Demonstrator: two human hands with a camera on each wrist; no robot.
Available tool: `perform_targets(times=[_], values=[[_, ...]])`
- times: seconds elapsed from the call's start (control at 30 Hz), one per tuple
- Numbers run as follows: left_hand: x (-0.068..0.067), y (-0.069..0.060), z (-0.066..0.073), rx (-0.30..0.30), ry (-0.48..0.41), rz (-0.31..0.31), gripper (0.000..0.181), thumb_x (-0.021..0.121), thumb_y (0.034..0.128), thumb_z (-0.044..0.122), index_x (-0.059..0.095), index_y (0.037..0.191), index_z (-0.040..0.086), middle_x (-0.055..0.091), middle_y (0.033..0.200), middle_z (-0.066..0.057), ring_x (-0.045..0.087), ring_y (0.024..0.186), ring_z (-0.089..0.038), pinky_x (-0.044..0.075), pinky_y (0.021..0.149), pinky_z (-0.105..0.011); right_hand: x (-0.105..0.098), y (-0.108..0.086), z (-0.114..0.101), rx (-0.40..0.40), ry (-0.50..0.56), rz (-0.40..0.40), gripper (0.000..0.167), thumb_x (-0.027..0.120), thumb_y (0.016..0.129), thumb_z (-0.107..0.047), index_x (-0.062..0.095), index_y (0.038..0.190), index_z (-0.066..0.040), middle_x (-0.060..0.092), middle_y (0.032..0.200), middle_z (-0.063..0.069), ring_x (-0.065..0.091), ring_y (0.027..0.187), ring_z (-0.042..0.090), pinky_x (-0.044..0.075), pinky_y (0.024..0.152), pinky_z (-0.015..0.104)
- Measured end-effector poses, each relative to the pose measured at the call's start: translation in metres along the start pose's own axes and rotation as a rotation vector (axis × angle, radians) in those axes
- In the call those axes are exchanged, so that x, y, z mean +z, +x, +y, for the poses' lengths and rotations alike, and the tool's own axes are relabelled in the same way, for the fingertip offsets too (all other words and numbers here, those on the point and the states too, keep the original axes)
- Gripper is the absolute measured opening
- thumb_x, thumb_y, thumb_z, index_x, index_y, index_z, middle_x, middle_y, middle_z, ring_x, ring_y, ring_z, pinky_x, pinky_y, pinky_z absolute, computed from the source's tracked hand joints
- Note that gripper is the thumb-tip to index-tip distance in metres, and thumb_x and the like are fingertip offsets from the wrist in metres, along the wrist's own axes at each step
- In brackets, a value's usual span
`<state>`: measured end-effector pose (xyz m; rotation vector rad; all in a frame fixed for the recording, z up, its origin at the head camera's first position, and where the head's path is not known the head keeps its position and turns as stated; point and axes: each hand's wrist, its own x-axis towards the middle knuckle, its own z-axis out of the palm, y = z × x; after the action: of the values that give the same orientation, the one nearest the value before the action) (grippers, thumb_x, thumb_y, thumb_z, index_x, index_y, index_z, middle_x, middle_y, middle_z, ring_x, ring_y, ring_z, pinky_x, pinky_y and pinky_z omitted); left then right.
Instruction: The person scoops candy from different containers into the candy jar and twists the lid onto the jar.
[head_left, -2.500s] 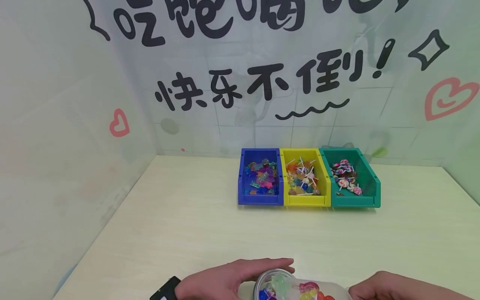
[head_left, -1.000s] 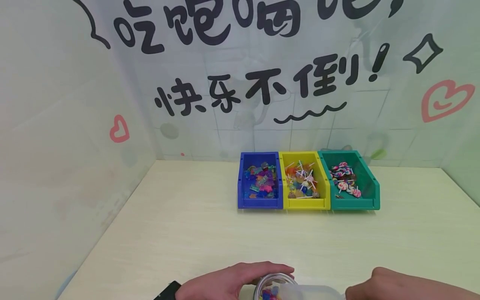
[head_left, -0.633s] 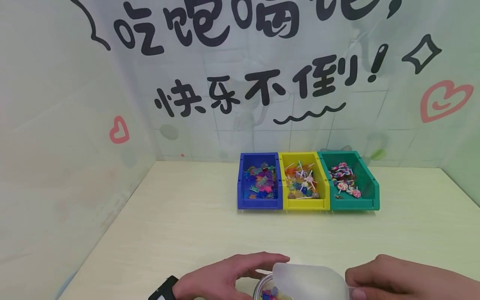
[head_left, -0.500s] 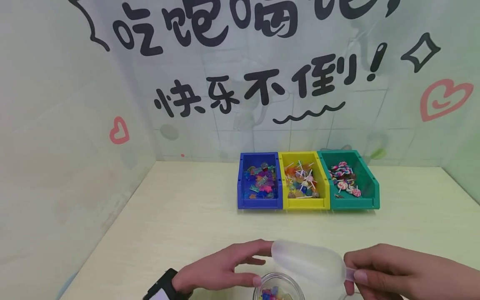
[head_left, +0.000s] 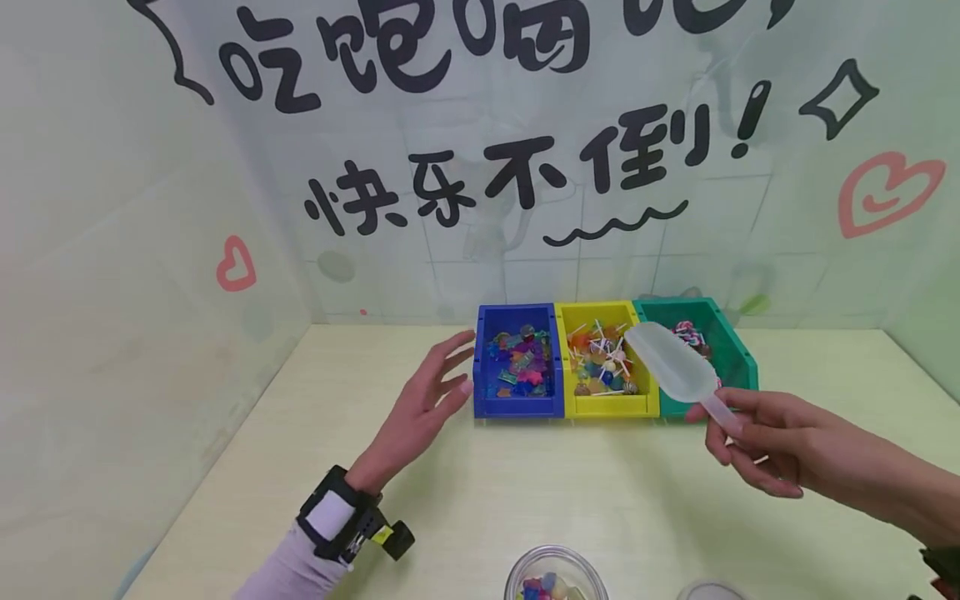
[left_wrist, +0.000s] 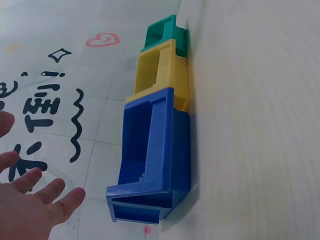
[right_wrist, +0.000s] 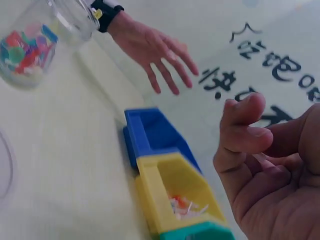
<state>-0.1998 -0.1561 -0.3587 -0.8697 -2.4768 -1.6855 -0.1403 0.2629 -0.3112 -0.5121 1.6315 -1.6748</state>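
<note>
My right hand [head_left: 795, 442] pinches the handle of a translucent white scoop [head_left: 675, 362], held in the air before the yellow bin [head_left: 611, 407] and green bin [head_left: 738, 375]. No candy shows in the scoop. My left hand [head_left: 412, 417] reaches to the left side of the blue bin [head_left: 517, 408], fingers spread and holding nothing. In the left wrist view a gap shows between its fingers [left_wrist: 42, 192] and that bin. A clear jar [right_wrist: 22, 75] with colourful pieces inside stands upright near the front of the table.
The bins stand side by side against the back wall. Colourful charms [head_left: 525, 367] lie in the blue one, small lollipops [head_left: 603, 358] in the yellow, striped lollipops [head_left: 690, 335] in the green. A clear round object [head_left: 708, 592] lies right of the jar, partly cut off.
The scoop held candy over the jar, then tipped out and rose in my right hand towards the bins. My left hand left the jar and moved forward to the blue bin.
</note>
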Motion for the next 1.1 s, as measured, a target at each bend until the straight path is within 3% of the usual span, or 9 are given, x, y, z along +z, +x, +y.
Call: perform_targets(times=[0.13, 0.2, 0.33, 0.5, 0.67, 0.9, 1.1], values=[[0.000, 0.013, -0.012, -0.050, 0.020, 0.103, 0.057, 0.049, 0.1008, 0.020, 0.022, 0.151, 0.028, 0.022, 0.158, 0.006, 0.031, 0.145, -0.026, 0.036, 0.110, -0.049, -0.026, 0.003, 0.012, -0.050, -0.007, 0.082, 0.033, 0.025, 0.107, -0.018, 0.036, 0.132, 0.001, 0.057, 0.099, 0.002, 0.042, 0.064, 0.013, 0.021, 0.051, 0.033], [0.002, 0.018, -0.018, -0.090, 0.015, 0.121, 0.058, 0.049, 0.1009, 0.022, 0.021, 0.152, 0.029, 0.021, 0.159, 0.005, 0.030, 0.145, -0.027, 0.036, 0.110, -0.049, -0.036, 0.005, 0.018, -0.024, -0.005, 0.143, 0.032, 0.029, 0.106, -0.021, 0.040, 0.131, -0.004, 0.059, 0.099, 0.001, 0.049, 0.069, 0.008, 0.024, 0.053, 0.030], [0.006, 0.026, -0.027, -0.196, -0.024, 0.106, 0.060, 0.048, 0.1010, 0.027, 0.017, 0.153, 0.029, 0.018, 0.160, 0.004, 0.029, 0.145, -0.026, 0.036, 0.111, -0.048, -0.053, 0.009, 0.031, 0.019, 0.053, 0.195, 0.028, 0.033, 0.106, -0.024, 0.043, 0.127, -0.008, 0.061, 0.099, 0.001, 0.055, 0.074, 0.006, 0.028, 0.057, 0.024], [0.011, 0.034, -0.035, -0.301, 0.012, 0.069, 0.066, 0.048, 0.1003, 0.036, 0.011, 0.155, 0.028, 0.014, 0.162, 0.002, 0.031, 0.145, -0.027, 0.035, 0.111, -0.050, -0.065, 0.014, 0.043, 0.023, 0.138, 0.166, 0.027, 0.032, 0.106, -0.019, 0.047, 0.124, -0.006, 0.062, 0.099, 0.001, 0.055, 0.076, 0.007, 0.039, 0.062, 0.018], [0.015, 0.039, -0.043, -0.338, 0.069, 0.050, 0.068, 0.047, 0.1006, 0.036, 0.008, 0.155, 0.024, 0.013, 0.163, -0.001, 0.032, 0.144, -0.031, 0.032, 0.112, -0.052, -0.066, 0.019, 0.049, 0.076, 0.152, 0.220, 0.027, 0.035, 0.105, -0.023, 0.052, 0.118, -0.007, 0.065, 0.098, 0.001, 0.059, 0.081, 0.010, 0.051, 0.071, 0.017], [0.021, 0.041, -0.049, -0.375, 0.096, 0.031, 0.068, 0.047, 0.1012, 0.030, 0.008, 0.156, 0.021, 0.015, 0.162, -0.003, 0.031, 0.144, -0.032, 0.032, 0.113, -0.050, -0.061, 0.025, 0.052, 0.122, 0.130, 0.314, 0.031, 0.037, 0.104, -0.027, 0.050, 0.118, -0.002, 0.066, 0.096, 0.001, 0.061, 0.079, 0.009, 0.052, 0.070, 0.017], [0.025, 0.042, -0.052, -0.374, 0.143, 0.007, 0.068, 0.047, 0.1017, 0.024, 0.006, 0.156, 0.016, 0.020, 0.160, -0.009, 0.029, 0.144, -0.033, 0.032, 0.113, -0.047, -0.060, 0.032, 0.057, 0.167, 0.139, 0.376, 0.029, 0.041, 0.104, -0.026, 0.056, 0.112, -0.004, 0.068, 0.091, 0.000, 0.061, 0.075, 0.007, 0.053, 0.069, 0.016]])
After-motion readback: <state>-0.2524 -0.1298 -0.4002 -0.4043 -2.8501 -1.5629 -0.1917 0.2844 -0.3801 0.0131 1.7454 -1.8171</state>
